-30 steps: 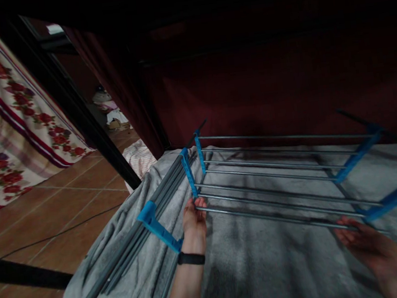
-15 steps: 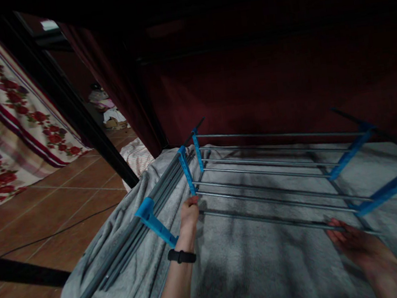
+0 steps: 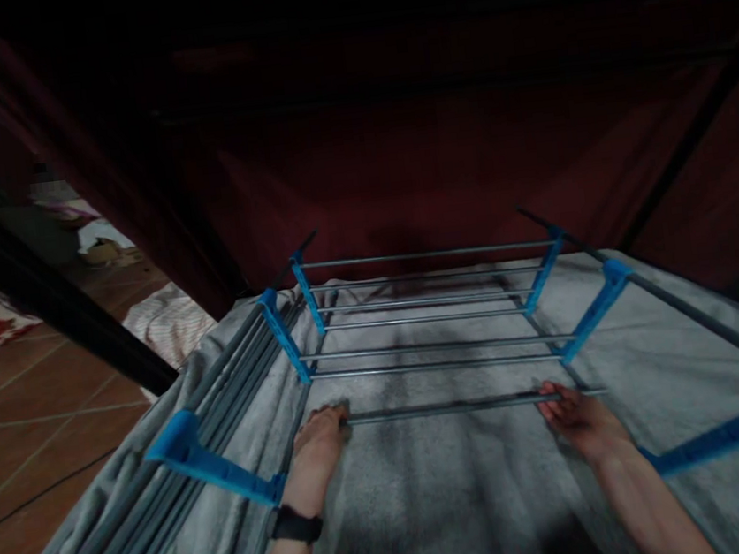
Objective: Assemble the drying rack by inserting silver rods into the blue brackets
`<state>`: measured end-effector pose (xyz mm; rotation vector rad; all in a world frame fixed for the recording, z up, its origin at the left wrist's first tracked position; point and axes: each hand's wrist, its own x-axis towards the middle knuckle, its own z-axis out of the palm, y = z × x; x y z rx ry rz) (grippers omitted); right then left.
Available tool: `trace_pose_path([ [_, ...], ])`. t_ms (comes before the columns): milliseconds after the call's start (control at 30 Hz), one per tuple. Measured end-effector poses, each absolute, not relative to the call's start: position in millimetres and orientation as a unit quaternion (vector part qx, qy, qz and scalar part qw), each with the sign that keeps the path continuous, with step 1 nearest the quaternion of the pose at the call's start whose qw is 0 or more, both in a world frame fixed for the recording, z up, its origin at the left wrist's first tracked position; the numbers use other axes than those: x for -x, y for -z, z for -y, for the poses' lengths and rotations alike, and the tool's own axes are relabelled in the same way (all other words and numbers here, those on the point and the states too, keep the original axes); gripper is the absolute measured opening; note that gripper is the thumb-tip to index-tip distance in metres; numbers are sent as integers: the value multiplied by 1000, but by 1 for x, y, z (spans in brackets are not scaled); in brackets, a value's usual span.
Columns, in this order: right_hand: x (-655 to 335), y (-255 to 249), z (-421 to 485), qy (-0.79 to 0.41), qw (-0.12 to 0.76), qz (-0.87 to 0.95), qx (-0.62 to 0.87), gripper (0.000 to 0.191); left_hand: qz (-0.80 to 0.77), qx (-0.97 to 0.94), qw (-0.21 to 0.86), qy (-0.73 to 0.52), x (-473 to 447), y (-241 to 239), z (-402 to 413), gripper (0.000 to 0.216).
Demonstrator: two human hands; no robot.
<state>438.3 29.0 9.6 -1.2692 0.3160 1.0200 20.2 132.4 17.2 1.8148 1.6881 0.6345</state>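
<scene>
A loose grey metal rod point(image 3: 444, 409) lies crosswise between my hands. My left hand point(image 3: 321, 438), with a black band on the wrist, is closed around its left end. Near the other end, my right hand point(image 3: 575, 414) grips the same rod with bent fingers. Beyond it stands a rack frame with several crossbars point(image 3: 431, 350) joined to blue plastic brackets point(image 3: 287, 338). Closer to me are a blue bracket on the left point(image 3: 214, 464) and another on the right point(image 3: 727, 430), with no crossbar visible between them.
Several grey rods point(image 3: 185, 476) lie in a bundle along the left side. A grey blanket point(image 3: 448, 499) lies under everything. Dark red curtains point(image 3: 398, 176) hang behind. A black post point(image 3: 41, 270) slants at the left, above the tiled floor point(image 3: 34, 440).
My view has swung to the right, so the rack now sits centred. My left hand has moved from beside a blue bracket onto the rod's left end.
</scene>
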Motion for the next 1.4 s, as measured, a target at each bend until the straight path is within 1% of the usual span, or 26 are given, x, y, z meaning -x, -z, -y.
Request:
trace_pose_path([
  [100, -440, -10, -29, -438, 682, -131, 571, 19, -653, -709, 215, -157, -19, -18, -133, 16],
  [200, -446, -9, -28, -410, 697, -124, 576, 16, -664, -725, 165, -80, -21, -25, -133, 20],
  [367, -457, -5, -27, -387, 709, -123, 577, 16, -650, -752, 105, -42, -24, -32, -131, 27],
  [533, -461, 0, -28, -390, 710, -120, 574, 16, -628, -777, 45, 21, -25, -30, -134, 36],
  [667, -451, 3, -29, -425, 703, -116, 559, 19, -624, -778, 70, 23, -23, -28, -141, 37],
  [833, -436, 6, -29, -497, 680, -84, 532, 14, -616, -779, 115, 17, -22, -27, -146, 33],
  [933, -435, 6, -26, -528, 649, -56, 544, 12, -605, -786, 126, 7, -22, -24, -146, 35],
  [1033, -439, 1, -21, -570, 594, -5, 568, 5, -596, -793, 127, -10, -21, -19, -147, 40],
  [1067, -440, -1, -19, -579, 575, 14, 578, 4, -594, -794, 129, -21, -20, -18, -148, 41],
  [1100, -441, -3, -18, -586, 555, 32, 589, 7, -592, -793, 136, -28, -20, -18, -149, 42],
  [1167, -441, -8, -17, -591, 527, 56, 608, 13, -591, -790, 160, -33, -20, -21, -150, 40],
  [1233, -439, -11, -18, -589, 520, 77, 613, 16, -592, -785, 179, -38, -21, -25, -150, 37],
  [1333, -434, -14, -24, -566, 532, 127, 617, 15, -595, -780, 187, -52, -24, -33, -148, 34],
  [1400, -432, -13, -30, -525, 545, 167, 632, 13, -598, -779, 184, -46, -27, -36, -147, 31],
])
